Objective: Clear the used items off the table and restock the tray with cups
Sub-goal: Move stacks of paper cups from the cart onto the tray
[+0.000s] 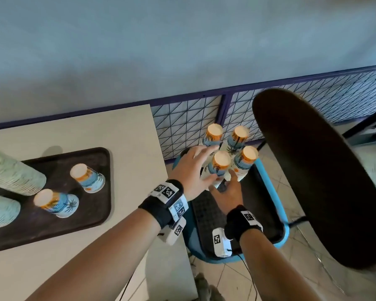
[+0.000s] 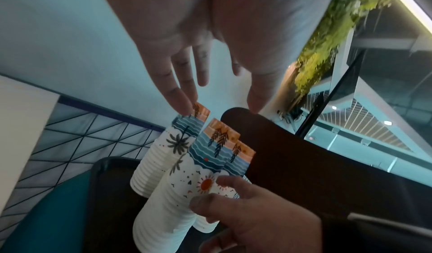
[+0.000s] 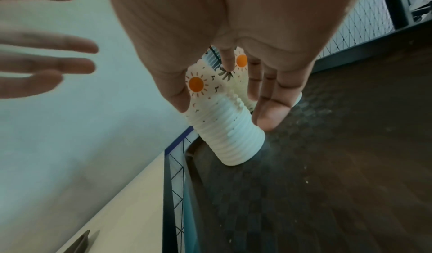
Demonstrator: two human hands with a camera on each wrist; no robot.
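Observation:
Four stacks of upside-down printed paper cups [image 1: 239,137] stand on a black tray [image 1: 258,213] that lies on a blue chair. My left hand [image 1: 206,164] hovers over the stacks with fingers spread and straight; its fingertips [image 2: 184,107] touch the top of one stack. My right hand [image 1: 224,181] holds the nearest cup stack [image 1: 219,164] low down, with the thumb on one side and the fingers [image 3: 268,112] on the other side of its ribbed rims [image 3: 229,131]. On the table, a dark brown tray [image 1: 96,192] holds two single upside-down cups [image 1: 88,178] [image 1: 57,203].
Two pale green cup stacks [image 1: 13,172] [image 1: 0,209] stand at the table tray's left end. A dark brown oval panel [image 1: 323,181] rises just right of the chair. Behind the chair runs a blue wire-mesh fence [image 1: 182,127]. The floor is tiled.

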